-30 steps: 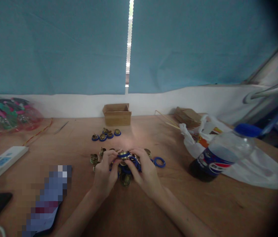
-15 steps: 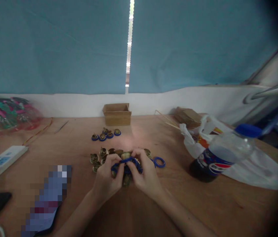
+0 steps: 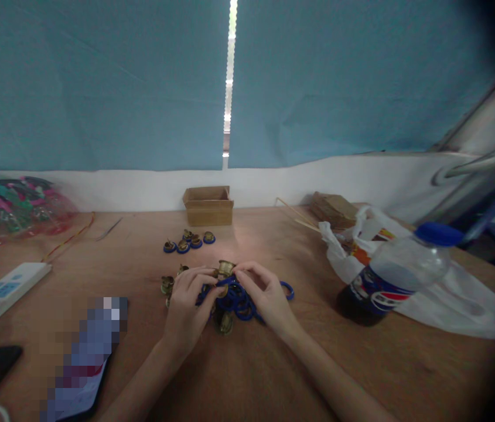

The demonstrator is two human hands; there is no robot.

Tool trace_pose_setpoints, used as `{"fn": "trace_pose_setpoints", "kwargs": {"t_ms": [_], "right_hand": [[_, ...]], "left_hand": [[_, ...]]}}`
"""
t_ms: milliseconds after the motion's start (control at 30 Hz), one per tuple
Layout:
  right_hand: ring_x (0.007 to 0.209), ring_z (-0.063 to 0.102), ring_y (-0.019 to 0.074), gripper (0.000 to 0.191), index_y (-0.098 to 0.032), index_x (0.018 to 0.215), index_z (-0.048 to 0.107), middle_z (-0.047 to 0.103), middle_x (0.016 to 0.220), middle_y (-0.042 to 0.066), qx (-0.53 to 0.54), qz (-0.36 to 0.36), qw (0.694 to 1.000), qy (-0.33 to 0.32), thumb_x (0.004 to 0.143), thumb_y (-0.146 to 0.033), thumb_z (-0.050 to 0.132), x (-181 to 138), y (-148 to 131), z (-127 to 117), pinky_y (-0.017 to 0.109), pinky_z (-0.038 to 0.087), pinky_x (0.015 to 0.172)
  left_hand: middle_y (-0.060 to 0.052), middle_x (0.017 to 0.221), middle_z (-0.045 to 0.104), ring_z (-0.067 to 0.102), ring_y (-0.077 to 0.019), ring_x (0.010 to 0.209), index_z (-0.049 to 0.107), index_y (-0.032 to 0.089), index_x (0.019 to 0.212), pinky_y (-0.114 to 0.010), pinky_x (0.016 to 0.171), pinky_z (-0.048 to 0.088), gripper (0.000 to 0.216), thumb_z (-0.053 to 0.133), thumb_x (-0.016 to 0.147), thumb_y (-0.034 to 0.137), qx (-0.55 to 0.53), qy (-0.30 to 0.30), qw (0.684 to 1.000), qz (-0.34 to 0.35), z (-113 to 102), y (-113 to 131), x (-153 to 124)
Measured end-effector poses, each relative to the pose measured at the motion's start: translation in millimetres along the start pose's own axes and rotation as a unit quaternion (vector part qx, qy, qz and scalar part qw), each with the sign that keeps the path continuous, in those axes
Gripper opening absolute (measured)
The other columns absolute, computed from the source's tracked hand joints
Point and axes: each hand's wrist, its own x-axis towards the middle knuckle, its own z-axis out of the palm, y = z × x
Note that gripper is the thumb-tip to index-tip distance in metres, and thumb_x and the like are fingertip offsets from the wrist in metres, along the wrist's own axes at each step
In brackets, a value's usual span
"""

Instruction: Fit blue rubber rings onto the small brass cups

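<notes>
My left hand is closed, thumb and fingers pinched around a small brass-coloured metal fitting above a pile of blue rings. Facing it, my right hand has thumb and forefinger pressed together at the pile's upper edge. What lies in that pinch is too small to make out. A brass cup-shaped fitting shows just beyond both sets of fingertips. More brass fittings stand left of my left hand, partly covered by it. Another brass fitting lies in front of the rings.
Several fittings with blue rings on them stand farther back, before an open cardboard box. A cola bottle and a white plastic bag are at right. A phone and a power strip lie at left.
My hands have moved slightly apart from their joint grip on a blue ring. More of the ring pile shows between them, and a brass fitting is now at my left fingertips.
</notes>
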Motion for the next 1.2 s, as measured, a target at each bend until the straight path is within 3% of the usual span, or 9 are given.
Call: {"fn": "trace_pose_setpoints", "kwargs": {"t_ms": [133, 233, 367, 533, 667, 833, 933, 1033, 1200], "right_hand": [[0.088, 0.065, 0.0197, 0.011, -0.019, 0.084, 0.066, 0.069, 0.092, 0.006, -0.051, -0.079, 0.995, 0.023, 0.086, -0.024, 0.057, 0.5, 2.0, -0.1, 0.033, 0.052, 0.081], [0.099, 0.063, 0.0207, 0.013, -0.021, 0.09, 0.067, 0.068, 0.102, 0.007, -0.144, -0.166, 0.975, 0.038, 0.087, -0.017, 0.055, -3.3, -0.2, 0.7, 0.037, 0.049, 0.09], [0.109, 0.06, 0.0206, 0.023, -0.022, 0.103, 0.065, 0.065, 0.113, 0.008, -0.232, -0.236, 0.944, -0.004, 0.088, -0.011, 0.051, -11.9, 0.6, 3.8, 0.038, 0.049, 0.095], [0.118, 0.056, 0.0213, 0.028, -0.021, 0.108, 0.062, 0.061, 0.123, 0.009, -0.284, -0.283, 0.912, -0.085, 0.088, -0.008, 0.046, -18.3, 9.7, 7.7, 0.039, 0.049, 0.099], [0.119, 0.055, 0.0223, 0.028, -0.02, 0.107, 0.061, 0.061, 0.123, 0.009, -0.3, -0.291, 0.904, -0.09, 0.088, -0.007, 0.045, -18.4, 9.1, 7.0, 0.041, 0.049, 0.099], [0.111, 0.058, 0.0221, 0.027, -0.021, 0.107, 0.059, 0.06, 0.117, 0.01, -0.304, -0.311, 0.899, -0.056, 0.087, -0.007, 0.047, -21.7, 2.3, 8.5, 0.039, 0.051, 0.092], [0.098, 0.06, 0.0209, 0.02, -0.021, 0.101, 0.057, 0.06, 0.106, 0.01, -0.301, -0.305, 0.903, 0.016, 0.086, -0.01, 0.05, -23.5, 0.5, 10.2, 0.036, 0.052, 0.085], [0.074, 0.058, 0.0172, 0.003, -0.021, 0.086, 0.055, 0.059, 0.083, 0.004, -0.308, -0.232, 0.921, 0.059, 0.086, -0.018, 0.054, -20.8, -0.1, 10.7, 0.03, 0.05, 0.067], [0.049, 0.048, 0.0107, 0.019, -0.02, 0.07, 0.049, 0.05, 0.057, -0.004, -0.279, -0.132, 0.951, 0.011, 0.088, -0.021, 0.053, -12.9, -1.5, 9.1, 0.022, 0.038, 0.048]], "left_hand": [[-0.004, 0.099, 0.07, 0.061, -0.0253, 0.099, 0.067, 0.024, 0.087, -0.044, 0.093, 0.042, 0.013, 0.072, 0.076, 0.029, 0.037, -0.025, 0.998, -0.032, -2.2, -0.5, 3.1], [-0.005, 0.104, 0.07, 0.059, -0.0255, 0.102, 0.067, 0.025, 0.1, -0.045, 0.095, 0.039, 0.017, 0.062, 0.084, 0.031, 0.026, -0.067, 0.995, -0.067, -5.0, 1.7, 5.2], [-0.007, 0.11, 0.068, 0.058, -0.0231, 0.107, 0.066, 0.021, 0.105, -0.044, 0.098, 0.04, 0.03, 0.039, 0.095, 0.026, -0.079, -0.074, 0.987, -0.121, -6.7, 5.2, 6.8], [-0.008, 0.104, 0.071, 0.065, -0.0205, 0.093, 0.067, 0.016, 0.103, -0.033, 0.083, 0.051, 0.032, 0.044, 0.094, 0.037, -0.251, -0.074, 0.931, -0.252, -6.0, 7.9, 9.8], [-0.008, 0.099, 0.073, 0.068, -0.0202, 0.092, 0.068, 0.015, 0.099, -0.029, 0.082, 0.053, 0.03, 0.056, 0.087, 0.039, -0.319, -0.052, 0.9, -0.291, -5.8, 10.5, 12.8], [-0.008, 0.098, 0.073, 0.067, -0.0192, 0.092, 0.068, 0.015, 0.098, -0.028, 0.083, 0.053, 0.026, 0.056, 0.088, 0.036, -0.309, -0.047, 0.911, -0.269, -7.1, 17.3, 13.4], [-0.007, 0.097, 0.072, 0.067, -0.0182, 0.09, 0.067, 0.016, 0.097, -0.027, 0.081, 0.053, 0.026, 0.053, 0.089, 0.036, -0.286, -0.044, 0.917, -0.276, -7.7, 20.2, 12.0], [-0.007, 0.096, 0.072, 0.068, -0.0185, 0.09, 0.066, 0.016, 0.099, -0.027, 0.079, 0.054, 0.026, 0.053, 0.09, 0.035, -0.288, -0.038, 0.913, -0.286, -6.5, 22.3, 9.2], [-0.009, 0.113, 0.067, 0.064, -0.021, 0.106, 0.064, 0.018, 0.109, -0.034, 0.092, 0.052, 0.024, 0.057, 0.088, 0.029, -0.299, -0.021, 0.925, -0.234, -1.4, 25.6, 1.4]]}}
